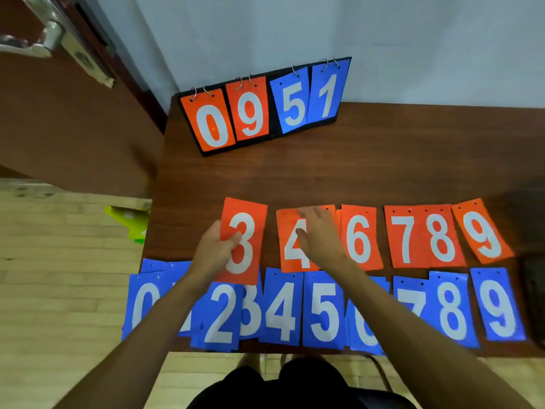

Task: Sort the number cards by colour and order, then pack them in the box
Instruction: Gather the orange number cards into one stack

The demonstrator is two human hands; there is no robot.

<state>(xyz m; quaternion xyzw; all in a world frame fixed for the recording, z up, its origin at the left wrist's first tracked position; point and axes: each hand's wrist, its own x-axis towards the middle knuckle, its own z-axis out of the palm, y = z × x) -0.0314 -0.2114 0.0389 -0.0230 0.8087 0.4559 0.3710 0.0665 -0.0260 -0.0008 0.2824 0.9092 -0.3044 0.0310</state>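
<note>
We take this for the gathering step: both colours lie in order on the table (383, 172), the blue cards (323, 311) in the near row and the orange ones just beyond. The left hand (216, 252) pinches the orange 3 card (250, 249) by its left edge. The right hand (320, 234) rests with fingers stretched flat on the orange 4 card (290, 252). Next, the 4 wants stacking with the 3 (edges squared). We see no certain box; a dark thing (535, 296) at the right edge may be one. The far flip stand (259, 110) carries four cards on rings.
</note>
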